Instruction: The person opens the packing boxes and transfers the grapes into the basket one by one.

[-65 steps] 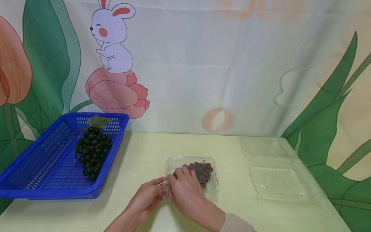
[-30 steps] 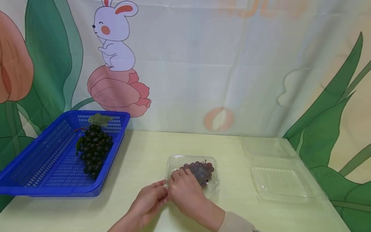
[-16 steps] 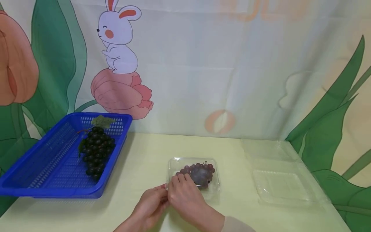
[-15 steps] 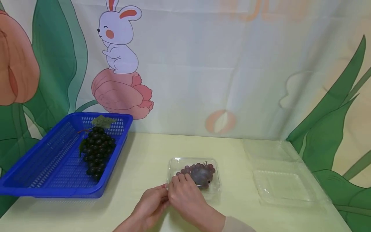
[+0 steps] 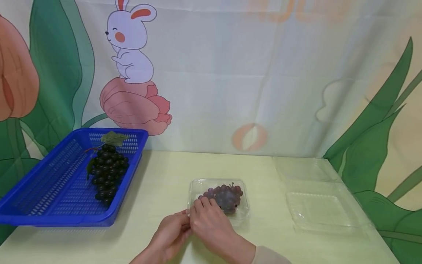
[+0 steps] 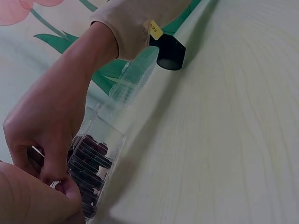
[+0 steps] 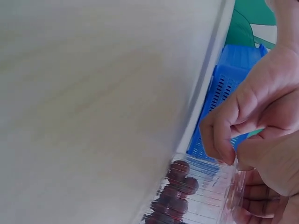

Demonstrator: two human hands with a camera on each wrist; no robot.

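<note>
A clear plastic clamshell box (image 5: 201, 185) with a bunch of reddish-purple grapes (image 5: 227, 198) in it lies on the table in the head view, lid down over the fruit. My left hand (image 5: 171, 233) pinches the box's edge at its front left corner. Beside it my right hand (image 5: 211, 223) grips the same edge, its fingers bent over the lid and covering that corner. In the left wrist view the two hands meet right at the box edge. Grapes (image 7: 177, 189) show through the ribbed side in the right wrist view, next to the curled fingers of both hands.
On the left stands a blue plastic basket (image 5: 76, 220) holding a bunch of black grapes (image 5: 110, 172) with a leaf. Another clear clamshell box (image 5: 321, 209) lies unfolded at the right. A printed cloth (image 5: 211, 73) with a rabbit and flowers hangs behind the pale table (image 5: 165, 172).
Both hands have slid a little toward the front left corner along the box's edge, the right fingers now lower on the lid. The head view has shifted slightly.
</note>
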